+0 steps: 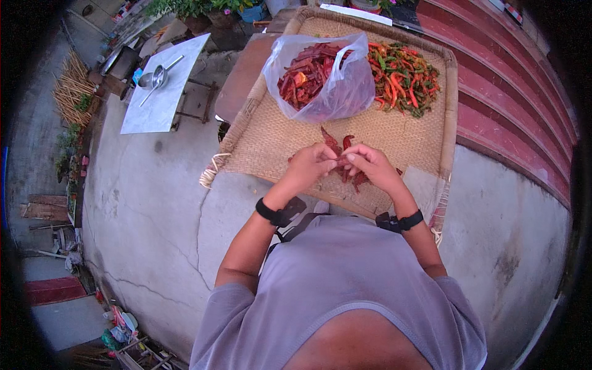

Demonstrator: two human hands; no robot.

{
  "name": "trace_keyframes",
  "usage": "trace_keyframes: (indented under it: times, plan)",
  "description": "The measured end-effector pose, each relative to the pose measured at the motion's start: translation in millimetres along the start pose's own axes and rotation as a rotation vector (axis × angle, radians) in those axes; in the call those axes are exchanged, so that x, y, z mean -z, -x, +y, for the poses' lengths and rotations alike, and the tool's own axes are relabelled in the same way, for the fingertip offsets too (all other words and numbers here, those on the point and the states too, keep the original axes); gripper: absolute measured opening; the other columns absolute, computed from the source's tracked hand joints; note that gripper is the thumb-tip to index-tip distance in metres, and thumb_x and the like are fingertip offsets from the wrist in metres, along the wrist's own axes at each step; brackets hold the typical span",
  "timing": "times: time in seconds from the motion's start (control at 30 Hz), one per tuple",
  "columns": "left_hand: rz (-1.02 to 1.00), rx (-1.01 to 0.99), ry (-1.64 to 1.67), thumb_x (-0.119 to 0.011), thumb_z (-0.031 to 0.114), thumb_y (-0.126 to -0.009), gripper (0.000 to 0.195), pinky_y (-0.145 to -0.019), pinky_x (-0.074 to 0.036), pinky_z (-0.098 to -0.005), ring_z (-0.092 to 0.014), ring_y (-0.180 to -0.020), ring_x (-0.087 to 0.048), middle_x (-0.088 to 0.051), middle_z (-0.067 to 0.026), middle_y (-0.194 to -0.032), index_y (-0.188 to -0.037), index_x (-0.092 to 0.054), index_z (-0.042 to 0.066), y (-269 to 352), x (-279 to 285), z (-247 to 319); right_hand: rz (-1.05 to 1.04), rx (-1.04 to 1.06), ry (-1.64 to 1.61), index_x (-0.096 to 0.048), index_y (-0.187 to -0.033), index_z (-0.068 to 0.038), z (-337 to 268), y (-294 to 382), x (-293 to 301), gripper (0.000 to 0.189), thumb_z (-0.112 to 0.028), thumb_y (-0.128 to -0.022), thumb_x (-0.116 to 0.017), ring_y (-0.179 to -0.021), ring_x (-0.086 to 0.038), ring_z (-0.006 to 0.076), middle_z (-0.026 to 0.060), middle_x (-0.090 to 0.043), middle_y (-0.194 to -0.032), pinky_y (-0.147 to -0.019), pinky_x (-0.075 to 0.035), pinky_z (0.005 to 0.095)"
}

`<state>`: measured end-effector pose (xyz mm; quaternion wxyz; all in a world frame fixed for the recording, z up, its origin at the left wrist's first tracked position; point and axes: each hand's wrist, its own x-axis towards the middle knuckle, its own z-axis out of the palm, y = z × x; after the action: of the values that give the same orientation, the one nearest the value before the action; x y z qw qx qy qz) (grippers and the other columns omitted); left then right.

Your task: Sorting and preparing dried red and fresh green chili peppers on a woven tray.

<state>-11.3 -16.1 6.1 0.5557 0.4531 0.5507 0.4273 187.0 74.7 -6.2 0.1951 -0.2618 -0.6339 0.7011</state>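
My left hand (311,167) and my right hand (371,166) meet over the near part of a woven tray (259,134), both pinching one dried red chili pepper (342,160) between thumbs and fingers. Several dark red dried chilies (348,141) lie on the weave around and under my fingers, partly hidden by them. Beyond my hands stands a translucent plastic bag (351,90), its mouth gaping, filled with dark red dried chilies (305,78). To its right a heap of bright red chilies with green leaves (407,81) is spread on the tray.
Red steps (513,97) rise along the right. A brown board or tabletop (240,78) shows left of the tray. Farther left, a white-topped table (157,111) carries a metal ladle or bowl (159,76). Potted plants (194,9) stand at the back, firewood sticks (71,90) at far left.
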Motion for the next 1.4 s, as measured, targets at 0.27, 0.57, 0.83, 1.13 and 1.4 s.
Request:
trace_keyframes:
  times: [0.27,0.57,0.83,1.13,1.4]
  plan:
    - [0.436,-0.24,-0.241,-0.066,0.008,-0.088,0.022,-0.068,-0.046,-0.0221,-0.008,-0.074,-0.055,-0.063,-0.0035,-0.09,-0.108,-0.061,0.002,-21,42,89,0.309,0.027,-0.027,-0.06,-0.109,-0.002,20,5,24,0.017,-0.012,-0.097,-0.053,-0.076,-0.058,0.0087,0.0034,-0.064,-0.091,-0.072,-0.048,0.0231]
    - [0.201,-0.212,-0.812,-0.07,0.011,-0.077,0.027,-0.077,-0.051,-0.0403,-0.032,-0.088,-0.065,-0.066,-0.0155,-0.095,-0.103,-0.064,0.004,-38,25,-3,0.202,-0.045,0.235,-0.06,-0.107,-0.002,17,10,14,0.015,-0.01,-0.096,-0.053,-0.077,-0.057,0.0083,0.002,-0.062,-0.091,-0.07,-0.048,0.0228]
    - [0.249,-0.162,-0.896,-0.065,0.014,-0.081,0.023,-0.076,-0.051,-0.0443,-0.035,-0.088,-0.065,-0.068,-0.0163,-0.094,-0.103,-0.064,0.007,-43,13,-21,0.145,-0.081,0.356,-0.062,-0.103,-0.003,10,11,4,0.015,-0.012,-0.091,-0.058,-0.073,-0.057,0.0128,0.0044,-0.063,-0.083,-0.068,-0.046,0.0272]
    - [0.256,-0.127,-0.536,-0.062,0.011,-0.085,0.014,-0.069,-0.051,-0.0373,-0.027,-0.081,-0.067,-0.069,-0.0131,-0.084,-0.097,-0.064,0.004,-16,8,-1,0.304,0.049,0.341,-0.06,-0.113,-0.002,-3,-8,-17,0.024,-0.012,-0.091,-0.06,-0.077,-0.058,0.0105,0.0048,-0.063,-0.092,-0.071,-0.049,0.0262]
    - [0.106,-0.081,-0.026,-0.055,0.006,-0.093,0.008,-0.066,-0.047,-0.0237,-0.01,-0.074,-0.059,-0.065,-0.0047,-0.084,-0.099,-0.057,0.001,-4,24,-13,0.07,-0.177,0.257,-0.061,-0.101,-0.002,-7,-8,-22,0.019,-0.017,-0.091,-0.063,-0.075,-0.059,0.0145,0.0042,-0.062,-0.078,-0.068,-0.048,0.0298]
